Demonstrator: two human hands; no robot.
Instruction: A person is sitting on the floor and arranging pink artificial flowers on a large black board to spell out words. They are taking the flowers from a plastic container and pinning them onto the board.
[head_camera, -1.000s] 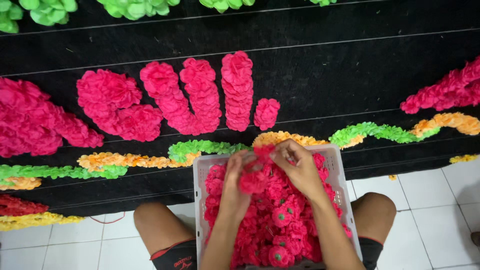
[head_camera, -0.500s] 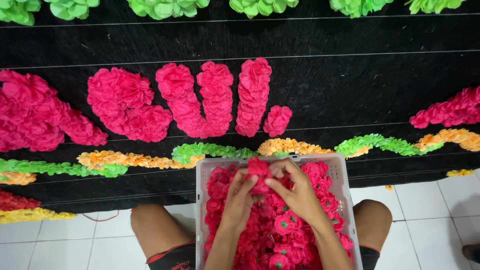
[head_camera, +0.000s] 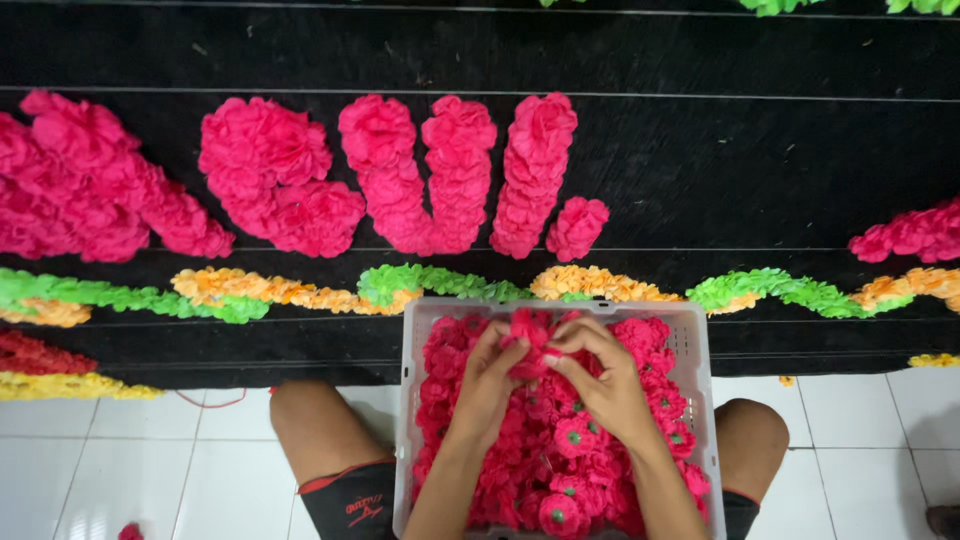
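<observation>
A white plastic crate (head_camera: 696, 352) rests on my lap, filled with several pink paper flowers (head_camera: 560, 470) with green centres. Both hands are inside the crate near its far edge. My left hand (head_camera: 487, 382) and my right hand (head_camera: 600, 378) together pinch one pink paper flower (head_camera: 530, 340), held just above the pile. On the black board (head_camera: 700, 170) in front of me, pink paper flowers form thick shapes (head_camera: 450, 170), with a small single pink cluster (head_camera: 577, 228) at their right end.
A wavy band of green and orange paper flowers (head_camera: 420, 283) runs across the board below the pink shapes. More pink flowers (head_camera: 905, 233) sit at the right edge. The floor is white tile (head_camera: 120, 460). A loose pink scrap (head_camera: 130, 531) lies at the lower left.
The camera view has shifted down and closer to the board. My hands have stayed in the crate, working the same pink flower, now slightly nearer its far edge.
</observation>
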